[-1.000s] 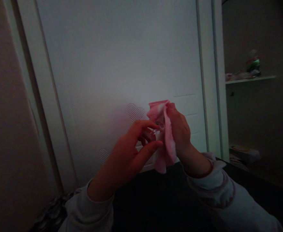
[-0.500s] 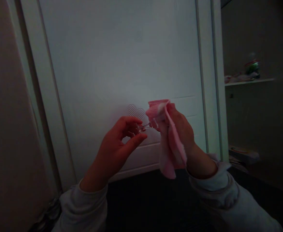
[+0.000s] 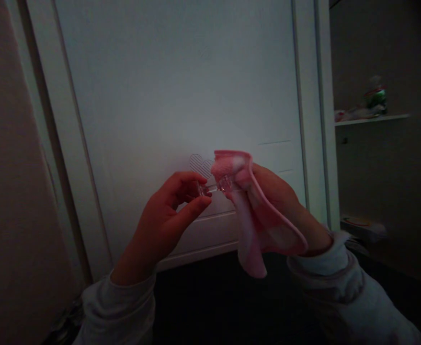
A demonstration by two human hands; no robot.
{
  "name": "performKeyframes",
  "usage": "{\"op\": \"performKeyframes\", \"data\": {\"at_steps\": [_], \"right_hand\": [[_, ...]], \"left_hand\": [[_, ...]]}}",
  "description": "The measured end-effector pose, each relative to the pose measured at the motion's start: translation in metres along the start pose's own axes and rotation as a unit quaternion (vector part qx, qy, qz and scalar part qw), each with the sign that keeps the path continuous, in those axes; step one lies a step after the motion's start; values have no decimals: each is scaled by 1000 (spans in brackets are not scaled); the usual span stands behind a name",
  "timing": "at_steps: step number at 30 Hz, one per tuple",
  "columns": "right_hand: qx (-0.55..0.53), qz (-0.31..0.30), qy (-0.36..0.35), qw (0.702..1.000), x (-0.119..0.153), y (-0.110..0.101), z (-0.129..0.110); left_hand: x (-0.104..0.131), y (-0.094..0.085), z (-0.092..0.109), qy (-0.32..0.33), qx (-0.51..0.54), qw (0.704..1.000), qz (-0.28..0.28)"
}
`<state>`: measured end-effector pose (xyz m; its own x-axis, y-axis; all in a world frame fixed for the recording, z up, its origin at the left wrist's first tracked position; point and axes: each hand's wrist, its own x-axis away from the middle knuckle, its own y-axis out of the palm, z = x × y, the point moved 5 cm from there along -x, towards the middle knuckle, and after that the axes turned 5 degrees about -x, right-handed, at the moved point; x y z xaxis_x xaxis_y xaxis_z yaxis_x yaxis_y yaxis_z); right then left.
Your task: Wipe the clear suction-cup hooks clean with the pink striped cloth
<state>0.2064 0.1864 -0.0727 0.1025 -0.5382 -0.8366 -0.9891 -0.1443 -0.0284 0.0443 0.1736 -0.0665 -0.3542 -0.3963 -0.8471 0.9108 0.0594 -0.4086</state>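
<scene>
Between thumb and fingers, my left hand (image 3: 165, 213) grips one end of a clear stemmed glass (image 3: 213, 188), held sideways in front of me. The narrow stem shows in the gap between my hands. A pink and white cloth (image 3: 256, 206) wraps the glass's other end and hangs down in loose folds. Behind the cloth, my right hand (image 3: 277, 189) is closed around it and the covered end of the glass. Most of my right fingers are hidden by the cloth.
A white panelled door (image 3: 174, 96) with a striped heart pattern stands close beyond my hands. To the right, a wall shelf (image 3: 371, 120) carries a green bottle-like item (image 3: 376, 99) and small things. Below it lies a pale box (image 3: 364, 229). The floor is dark.
The cloth has turned and spread toward the lower right, its hanging part opening wider. My left hand and the glass have shifted slightly left. Both hands keep their hold.
</scene>
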Motion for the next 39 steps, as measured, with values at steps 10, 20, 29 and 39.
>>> {"op": "performKeyframes", "data": {"at_steps": [10,20,29,39], "right_hand": [[-81,-142,12,986,0,10,6],[84,-68,-160,981,-3,6,-11],[14,59,-208,976,-7,3,-12],[44,-6,-148,988,-6,2,-9]], "left_hand": [[0,-12,0,-33,-2,999,-16],[-4,-19,4,-48,48,998,-6],[-8,-19,2,-49,43,998,7],[-9,-17,-1,-59,20,998,8]]}}
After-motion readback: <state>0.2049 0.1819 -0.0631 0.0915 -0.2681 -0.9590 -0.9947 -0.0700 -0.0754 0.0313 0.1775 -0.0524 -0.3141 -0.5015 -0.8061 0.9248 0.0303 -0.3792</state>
